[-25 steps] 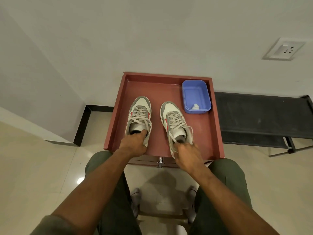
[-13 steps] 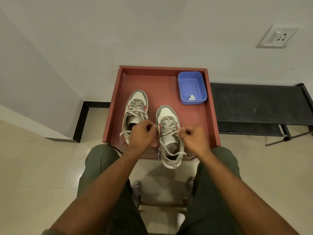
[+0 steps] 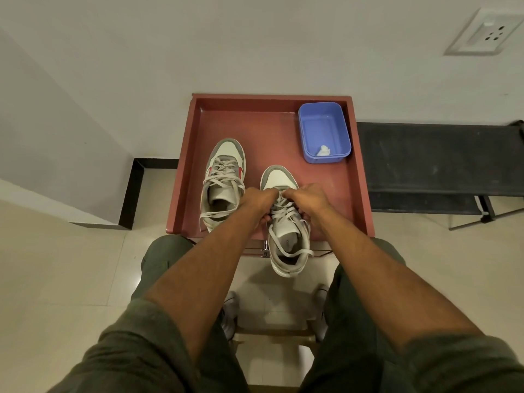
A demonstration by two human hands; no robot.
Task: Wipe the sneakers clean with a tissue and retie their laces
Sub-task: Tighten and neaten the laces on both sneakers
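Note:
Two grey-and-white sneakers with red side marks sit on a reddish-brown tray-top table (image 3: 198, 143). The left sneaker (image 3: 224, 177) lies further back with loose laces. The right sneaker (image 3: 286, 236) hangs with its heel over the table's front edge. My left hand (image 3: 259, 201) and my right hand (image 3: 307, 199) meet over its upper lacing, fingers curled round the laces (image 3: 283, 207). Loose lace ends trail across its opening. A crumpled white tissue (image 3: 323, 151) lies in a blue tub (image 3: 324, 131) at the back right.
A white wall stands behind the table, with a socket plate (image 3: 487, 32) at upper right. A black bench (image 3: 436, 165) adjoins the table's right side. My knees in green trousers frame a wooden stool below, on a pale tiled floor.
Both hands let go of the sneakers' heels, the right sneaker slid toward me over the table edge, and my hands came together on its upper laces.

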